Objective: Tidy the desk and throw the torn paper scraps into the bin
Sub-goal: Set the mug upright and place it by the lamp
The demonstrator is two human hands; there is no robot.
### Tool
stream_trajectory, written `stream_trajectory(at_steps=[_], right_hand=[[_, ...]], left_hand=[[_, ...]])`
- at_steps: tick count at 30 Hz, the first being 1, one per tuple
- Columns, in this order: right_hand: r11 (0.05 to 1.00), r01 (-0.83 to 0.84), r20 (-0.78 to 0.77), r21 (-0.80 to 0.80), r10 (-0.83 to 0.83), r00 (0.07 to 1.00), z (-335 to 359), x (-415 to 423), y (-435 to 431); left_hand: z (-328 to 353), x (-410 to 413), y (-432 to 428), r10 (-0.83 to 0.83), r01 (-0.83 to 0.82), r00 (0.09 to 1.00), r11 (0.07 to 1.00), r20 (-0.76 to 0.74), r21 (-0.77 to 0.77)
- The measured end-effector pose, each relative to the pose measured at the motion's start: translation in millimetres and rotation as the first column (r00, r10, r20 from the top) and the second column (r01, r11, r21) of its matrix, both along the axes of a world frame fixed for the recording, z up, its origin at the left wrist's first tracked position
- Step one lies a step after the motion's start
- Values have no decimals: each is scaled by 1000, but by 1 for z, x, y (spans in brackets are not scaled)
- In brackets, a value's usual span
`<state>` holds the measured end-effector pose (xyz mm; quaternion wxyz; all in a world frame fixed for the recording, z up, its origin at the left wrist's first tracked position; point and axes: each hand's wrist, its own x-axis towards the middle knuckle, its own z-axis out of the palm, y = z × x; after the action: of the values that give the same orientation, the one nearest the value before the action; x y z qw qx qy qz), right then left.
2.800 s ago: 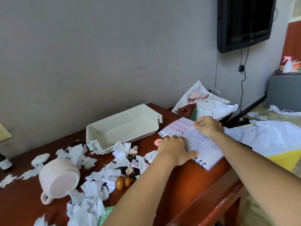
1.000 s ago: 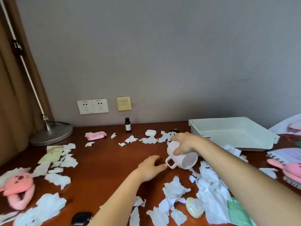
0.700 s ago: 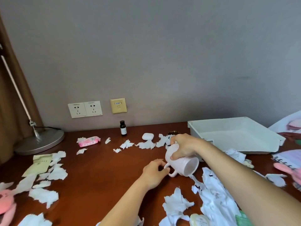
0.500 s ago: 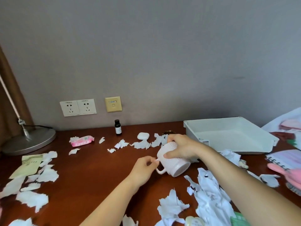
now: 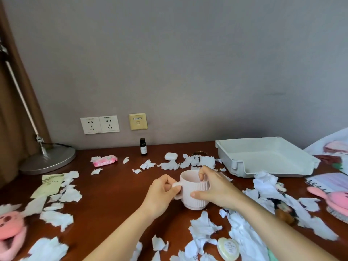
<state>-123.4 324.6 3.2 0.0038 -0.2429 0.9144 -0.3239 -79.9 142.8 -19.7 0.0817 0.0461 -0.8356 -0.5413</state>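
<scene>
We hold the cup (image 5: 195, 194) upright w/ both hands: left hand (image 5: 162, 194) pinches its handle (image 5: 176, 185), right hand (image 5: 216, 191) wraps the body, prob. to stand it steady on the desk (image 5: 113, 194). Paper scraps (image 5: 203, 228) lie around both hands; no bin in view.

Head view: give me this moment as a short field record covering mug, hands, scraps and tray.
mug: pink, ribbed, upright on the desk
left hand: pinches the mug's handle
right hand: grips the mug's body, a finger hooked over the rim
paper scraps: scattered across the desk, none in either hand
tray: empty, back right
bin: not in view
</scene>
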Motion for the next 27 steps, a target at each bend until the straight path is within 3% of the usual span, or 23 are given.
stream_trajectory(at_steps=[4, 13, 18, 27], right_hand=[[999, -44, 27, 15, 43, 999, 0, 6, -2], [950, -78, 15, 302, 77, 997, 8, 7, -26], [958, -105, -35, 267, 118, 992, 19, 17, -48], [950, -260, -241, 173, 296, 924, 65, 59, -141]], left_hand=[[0, 12, -4, -31, 31, 1000, 991, -2, -127], [-3, 33, -7, 10, -9, 1000, 983, 5, -181], [4, 53, -20, 58, -66, 998, 969, -41, -238], [44, 126, -101, 204, -286, 917, 936, -344, -207]])
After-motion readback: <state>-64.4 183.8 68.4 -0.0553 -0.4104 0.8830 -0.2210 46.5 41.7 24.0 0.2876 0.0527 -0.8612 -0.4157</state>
